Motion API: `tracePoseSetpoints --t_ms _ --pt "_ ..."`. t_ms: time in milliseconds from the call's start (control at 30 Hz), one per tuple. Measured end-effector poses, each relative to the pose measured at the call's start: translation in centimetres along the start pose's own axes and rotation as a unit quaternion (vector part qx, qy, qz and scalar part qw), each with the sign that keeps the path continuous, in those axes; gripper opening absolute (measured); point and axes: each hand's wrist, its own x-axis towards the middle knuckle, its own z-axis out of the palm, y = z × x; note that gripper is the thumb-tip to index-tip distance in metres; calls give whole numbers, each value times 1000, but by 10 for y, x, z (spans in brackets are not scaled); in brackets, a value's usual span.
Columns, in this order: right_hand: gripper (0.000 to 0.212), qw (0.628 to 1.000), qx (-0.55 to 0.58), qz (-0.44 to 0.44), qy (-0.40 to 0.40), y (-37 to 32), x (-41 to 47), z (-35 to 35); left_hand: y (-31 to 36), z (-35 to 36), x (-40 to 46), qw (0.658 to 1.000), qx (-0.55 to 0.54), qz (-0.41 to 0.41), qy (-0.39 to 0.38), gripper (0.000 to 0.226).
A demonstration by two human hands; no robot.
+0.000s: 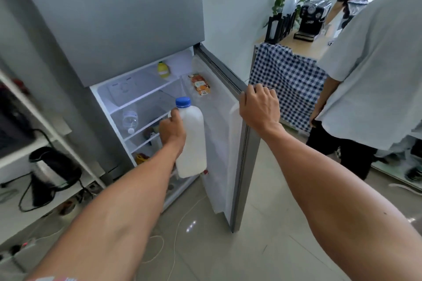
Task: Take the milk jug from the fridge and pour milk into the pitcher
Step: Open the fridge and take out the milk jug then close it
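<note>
The left hand (171, 131) is wrapped around the handle side of the milk jug (191, 141), gripping it upright in front of the open lower compartment of the fridge (146, 29). The jug is white, filled nearly to the neck, and closed with a blue cap (183, 102). It sits between the 2 hands, touching only the left one. The right hand (259, 107) is clamped over the top edge of the open fridge door (242, 143), fingers curled over the far side, well apart from the jug.

Inside the fridge, a yellow bottle (163, 69) stands on the top shelf and a clear water bottle (129, 120) lies on its side 1 shelf below. A printed packet (200, 84) rests against the inner wall near the door hinge. Lower shelves hold small items too blurred to identify.
</note>
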Motion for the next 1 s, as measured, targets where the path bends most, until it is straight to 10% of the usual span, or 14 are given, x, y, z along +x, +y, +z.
tracePoseSetpoints --t_ms 433,1000 --pt "57 989 115 -89 -12 -173 -31 12 1 -146 62 997 -20 -7 78 60" --pt "26 947 215 -216 -99 -315 13 71 -5 -237 131 972 -75 -42 219 42"
